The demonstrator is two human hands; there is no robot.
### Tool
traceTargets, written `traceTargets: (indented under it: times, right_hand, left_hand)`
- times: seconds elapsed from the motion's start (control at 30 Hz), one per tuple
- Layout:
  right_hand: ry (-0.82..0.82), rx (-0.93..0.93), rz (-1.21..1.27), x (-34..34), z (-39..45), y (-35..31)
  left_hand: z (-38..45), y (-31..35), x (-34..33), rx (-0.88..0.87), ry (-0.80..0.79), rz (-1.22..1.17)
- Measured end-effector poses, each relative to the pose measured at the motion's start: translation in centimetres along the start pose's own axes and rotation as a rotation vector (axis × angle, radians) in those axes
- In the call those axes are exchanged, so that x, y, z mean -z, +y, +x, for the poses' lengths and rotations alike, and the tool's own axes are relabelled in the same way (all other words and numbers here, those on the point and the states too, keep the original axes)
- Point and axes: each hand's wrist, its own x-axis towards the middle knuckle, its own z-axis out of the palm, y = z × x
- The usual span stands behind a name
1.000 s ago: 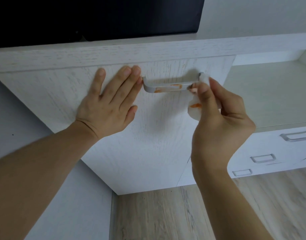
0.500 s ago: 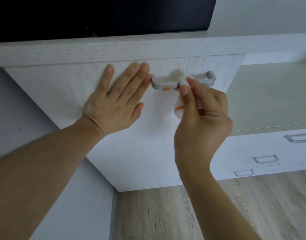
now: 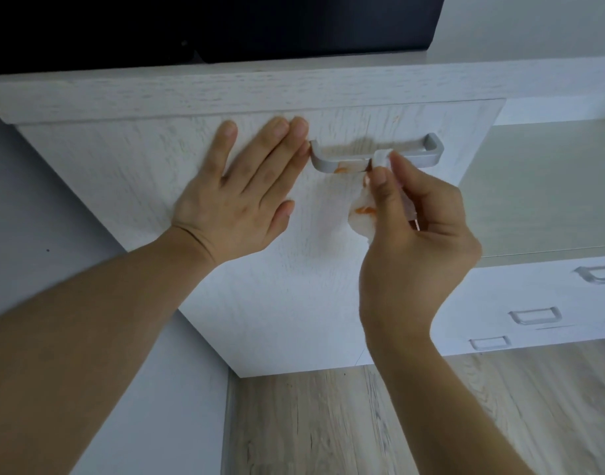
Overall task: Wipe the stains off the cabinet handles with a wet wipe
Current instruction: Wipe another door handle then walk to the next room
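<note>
The white wood-grain cabinet door (image 3: 150, 159) fills the upper middle, its top edge tucked under an overhanging countertop lip (image 3: 225, 94), its lower corner above bare plank floor (image 3: 328, 423). The left hand (image 3: 235, 197) lies flat on the door, fingers straight, fingertips just beside the handle's left end. The right hand (image 3: 417, 241) pinches the orange-smeared wet wipe (image 3: 362, 214) around the grey handle (image 3: 335, 164) near its middle; an orange stain shows left of the wipe. No writing is legible.
</note>
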Motion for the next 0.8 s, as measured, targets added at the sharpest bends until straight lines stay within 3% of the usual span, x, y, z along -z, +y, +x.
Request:
traceTargets:
  times: [0.1, 0.23, 0.43, 0.67, 0.8]
  right_hand:
    - [0.044, 0.034, -0.005, 0.3, 0.3, 0.2]
    - [-0.065, 0.092, -0.057, -0.3, -0.4, 0.2]
    - [-0.076, 0.103, -0.057, -0.8, -1.0, 0.2]
    - [0.046, 0.105, 0.000, -0.6, -1.0, 0.5]
    - [-0.022, 0.110, -0.025, -1.3, -1.3, 0.8]
  left_hand:
    - [0.0, 0.0, 0.0, 0.002, -0.001, -0.006]
    - [0.0, 0.0, 0.1, 0.002, -0.008, -0.011]
    - [0.0, 0.1, 0.1, 0.004, -0.016, -0.014]
    - [0.0, 0.1, 0.0, 0.007, -0.002, -0.032]
    - [0.0, 0.1, 0.2, 0.005, -0.032, -0.023]
